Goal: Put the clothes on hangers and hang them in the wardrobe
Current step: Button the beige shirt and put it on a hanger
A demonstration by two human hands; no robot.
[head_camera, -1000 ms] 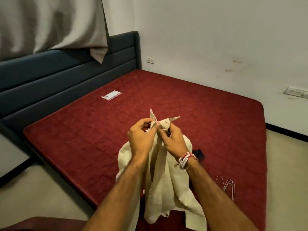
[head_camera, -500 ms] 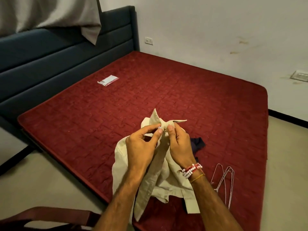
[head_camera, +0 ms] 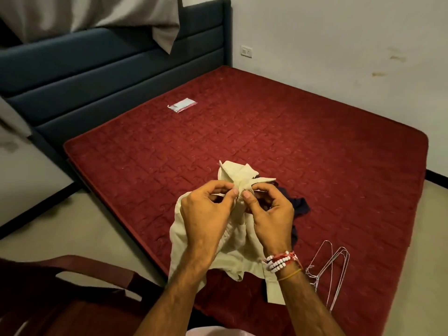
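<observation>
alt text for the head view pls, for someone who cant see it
The left hand and right hand pinch a cream shirt at its collar over a red mattress. To the right, wire hangers lie on the mattress, a dark garment lies beyond the shirt, and a small packet sits farther back.

A dark red quilted mattress (head_camera: 266,132) is lying against a dark blue padded headboard (head_camera: 97,69) and is carrying everything here. A small white-and-red flat packet (head_camera: 182,105) is lying alone near the headboard end, well apart from the rest. Near the front edge a crumpled dark navy garment (head_camera: 297,206) is resting on the quilting, partly hidden behind a cream collared shirt (head_camera: 232,248); whether the shirt's hem is touching the mattress cannot be told. Just to the right, a bunch of thin wire hangers (head_camera: 337,270) is lying flat, close to the mattress edge.
</observation>
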